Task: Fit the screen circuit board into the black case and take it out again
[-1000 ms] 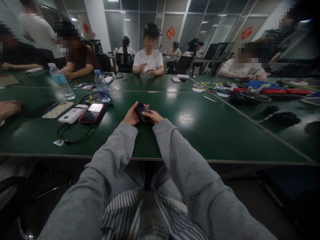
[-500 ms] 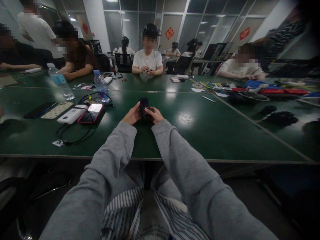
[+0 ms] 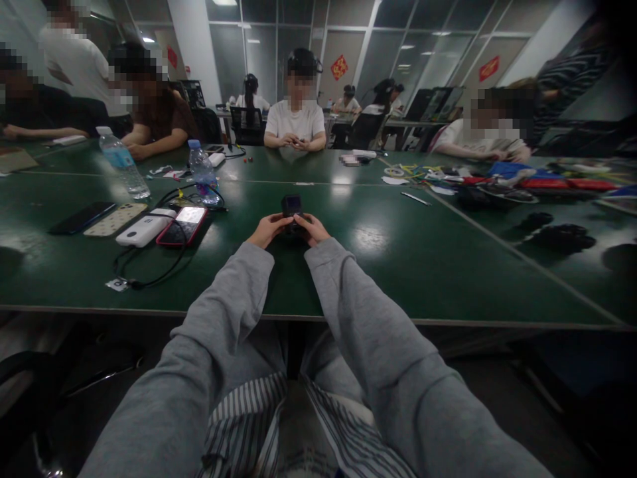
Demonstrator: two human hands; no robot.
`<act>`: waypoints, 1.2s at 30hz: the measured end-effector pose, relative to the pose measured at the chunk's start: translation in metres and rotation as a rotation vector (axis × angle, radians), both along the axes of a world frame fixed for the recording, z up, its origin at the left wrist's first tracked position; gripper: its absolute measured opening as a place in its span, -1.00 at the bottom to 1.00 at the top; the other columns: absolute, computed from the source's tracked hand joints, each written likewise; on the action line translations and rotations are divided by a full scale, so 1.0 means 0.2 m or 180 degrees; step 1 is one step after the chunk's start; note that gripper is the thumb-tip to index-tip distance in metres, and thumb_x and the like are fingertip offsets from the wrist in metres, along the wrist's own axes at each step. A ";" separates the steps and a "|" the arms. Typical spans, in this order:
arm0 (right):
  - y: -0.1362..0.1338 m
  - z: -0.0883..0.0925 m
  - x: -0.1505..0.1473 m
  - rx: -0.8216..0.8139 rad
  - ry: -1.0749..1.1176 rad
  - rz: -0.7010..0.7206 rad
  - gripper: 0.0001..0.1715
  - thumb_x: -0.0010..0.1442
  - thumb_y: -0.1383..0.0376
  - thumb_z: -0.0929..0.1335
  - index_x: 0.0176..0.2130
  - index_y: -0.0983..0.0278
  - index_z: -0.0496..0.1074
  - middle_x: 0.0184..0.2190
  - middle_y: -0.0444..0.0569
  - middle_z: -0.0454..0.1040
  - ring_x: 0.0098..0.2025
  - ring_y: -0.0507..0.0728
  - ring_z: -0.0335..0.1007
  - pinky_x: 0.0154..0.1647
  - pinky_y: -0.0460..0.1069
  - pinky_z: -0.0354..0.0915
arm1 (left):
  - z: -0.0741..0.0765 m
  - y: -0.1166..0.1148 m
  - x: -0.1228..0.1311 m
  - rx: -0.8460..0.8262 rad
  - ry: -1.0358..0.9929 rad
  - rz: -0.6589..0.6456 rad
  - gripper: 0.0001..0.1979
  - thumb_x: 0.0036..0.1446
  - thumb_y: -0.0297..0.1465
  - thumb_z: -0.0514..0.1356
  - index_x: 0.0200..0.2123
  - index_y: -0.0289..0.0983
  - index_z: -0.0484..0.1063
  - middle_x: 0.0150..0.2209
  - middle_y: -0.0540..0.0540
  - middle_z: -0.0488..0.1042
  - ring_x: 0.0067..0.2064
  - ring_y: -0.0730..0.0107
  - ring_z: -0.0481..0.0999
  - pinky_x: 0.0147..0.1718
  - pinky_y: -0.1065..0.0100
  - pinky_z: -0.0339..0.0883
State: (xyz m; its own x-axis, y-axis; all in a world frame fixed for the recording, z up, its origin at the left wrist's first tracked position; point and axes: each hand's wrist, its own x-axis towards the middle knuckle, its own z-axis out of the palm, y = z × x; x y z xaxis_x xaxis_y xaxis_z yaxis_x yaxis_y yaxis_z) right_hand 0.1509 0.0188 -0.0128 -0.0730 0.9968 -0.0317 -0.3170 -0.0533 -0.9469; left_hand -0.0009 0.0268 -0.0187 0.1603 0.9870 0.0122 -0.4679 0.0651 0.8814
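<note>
Both hands are on a small black handheld device with a little dark screen [image 3: 292, 203], just above or on the green table [image 3: 398, 279] in front of me. My left hand [image 3: 267, 230] closes on its left side. From the right, my right hand [image 3: 314, 229] grips it with the thumb on its front, below the screen. The lower part of the device is partly covered by my fingers, and its exact kind cannot be made out.
To the left lie phones [image 3: 183, 226], a white power bank [image 3: 145, 228] with a black cable, and two water bottles [image 3: 124, 162] [image 3: 203, 174]. A pen [image 3: 416, 198] and tangled cables [image 3: 423, 174] are at the right. Several people sit around the table, one person [image 3: 296, 123] opposite.
The device has turned more upright, with its screen now facing me more squarely. My left fingers have shifted down and across its front; my right hand has moved little.
</note>
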 end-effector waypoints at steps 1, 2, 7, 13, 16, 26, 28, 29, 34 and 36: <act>0.00 0.00 0.00 0.0015 0.0013 0.0010 -0.47 -0.10 0.11 0.57 -0.23 0.22 0.34 -0.40 -0.16 0.49 -0.38 0.03 0.48 -0.36 -0.07 0.44 | -0.01 0.01 0.00 -0.0001 -0.0022 -0.0009 -0.64 -0.19 -0.53 0.45 -0.23 -0.34 0.53 -0.28 -0.09 0.57 -0.15 0.36 0.55 0.03 0.29 0.29; 0.00 -0.01 0.00 0.0028 0.0035 0.0014 -0.46 -0.10 0.11 0.58 -0.22 0.22 0.34 -0.40 -0.16 0.49 -0.37 0.03 0.48 -0.36 -0.07 0.44 | -0.01 0.01 -0.01 0.0012 -0.0027 -0.0005 -0.63 -0.20 -0.54 0.45 -0.23 -0.33 0.54 -0.29 -0.08 0.58 -0.15 0.36 0.55 0.03 0.29 0.29; 0.00 -0.02 -0.01 0.0098 0.0249 0.0088 -0.43 -0.13 0.08 0.59 -0.22 0.19 0.34 -0.41 -0.18 0.49 -0.37 0.03 0.47 -0.42 -0.09 0.42 | -0.01 0.02 -0.01 0.0305 0.0090 0.0027 -0.66 -0.20 -0.49 0.46 -0.26 -0.35 0.56 -0.25 -0.13 0.59 -0.18 0.34 0.55 0.00 0.28 0.30; 0.01 -0.03 0.00 0.0201 0.0429 0.0100 -0.34 -0.31 0.10 0.63 -0.25 0.20 0.37 -0.43 -0.21 0.50 -0.41 0.00 0.44 -0.45 -0.12 0.38 | -0.02 0.03 -0.02 0.0382 0.0022 -0.0032 -0.63 -0.25 -0.47 0.48 -0.27 -0.36 0.56 -0.26 -0.10 0.59 -0.21 0.39 0.54 -0.01 0.29 0.29; 0.02 -0.03 0.00 0.0250 0.0357 0.0062 -0.34 -0.32 0.07 0.61 -0.25 0.19 0.37 -0.42 -0.21 0.50 -0.38 0.01 0.45 -0.40 -0.10 0.37 | -0.02 0.02 -0.01 0.0333 -0.0080 -0.0042 -0.60 -0.27 -0.49 0.49 -0.26 -0.38 0.55 -0.26 -0.11 0.59 -0.21 0.39 0.54 -0.02 0.29 0.29; 0.02 -0.05 -0.03 0.0324 -0.0028 0.0377 -0.35 -0.28 0.05 0.60 -0.22 0.23 0.43 -0.33 -0.11 0.53 -0.26 0.08 0.50 -0.20 -0.01 0.44 | 0.05 -0.06 0.01 -0.0561 -0.0909 -0.0785 -0.37 0.14 0.13 0.10 -0.22 -0.37 0.55 -0.31 -0.21 0.59 -0.21 0.24 0.58 -0.17 0.27 0.41; 0.05 -0.07 -0.02 0.0499 -0.0239 0.0458 -0.35 -0.23 -0.01 0.58 -0.19 0.22 0.45 -0.28 -0.09 0.54 -0.20 0.11 0.50 -0.11 0.03 0.44 | 0.06 -0.03 -0.01 -0.0680 -0.0981 -0.0804 -0.32 0.15 0.16 0.04 -0.19 -0.36 0.55 -0.30 -0.21 0.60 -0.24 0.25 0.59 -0.19 0.27 0.42; 0.07 -0.07 -0.01 0.0588 -0.0419 0.0481 -0.35 -0.20 -0.04 0.56 -0.18 0.23 0.46 -0.27 -0.07 0.55 -0.17 0.14 0.50 -0.08 0.06 0.43 | 0.06 -0.02 -0.02 -0.0731 -0.1008 -0.0819 -0.32 0.16 0.16 0.04 -0.18 -0.36 0.56 -0.30 -0.20 0.61 -0.26 0.26 0.59 -0.21 0.28 0.43; 0.21 -0.07 0.02 0.0951 -0.1130 0.0558 -0.34 -0.10 -0.14 0.49 -0.16 0.24 0.51 -0.20 -0.01 0.58 -0.10 0.20 0.49 0.03 0.14 0.37 | 0.06 0.09 -0.07 -0.1141 -0.1119 -0.0583 -0.45 0.21 0.04 0.09 -0.23 -0.36 0.55 -0.40 -0.13 0.60 -0.36 0.33 0.58 -0.27 0.30 0.43; 0.27 -0.06 0.02 0.1041 -0.1350 0.0627 -0.36 -0.05 -0.16 0.45 -0.16 0.25 0.51 -0.20 -0.01 0.58 -0.09 0.21 0.48 0.03 0.15 0.37 | 0.06 0.13 -0.08 -0.1185 -0.1175 -0.0561 -0.50 0.24 -0.01 0.10 -0.23 -0.36 0.54 -0.39 -0.13 0.60 -0.34 0.33 0.59 -0.23 0.28 0.43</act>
State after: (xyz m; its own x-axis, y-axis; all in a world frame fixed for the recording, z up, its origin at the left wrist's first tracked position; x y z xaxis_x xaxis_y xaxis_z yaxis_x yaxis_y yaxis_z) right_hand 0.1546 0.0726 -0.0243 -0.3068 0.9285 0.2091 0.0808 0.2443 -0.9663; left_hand -0.0166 0.0530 -0.0071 0.3745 0.8940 -0.2458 -0.6953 0.4462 0.5635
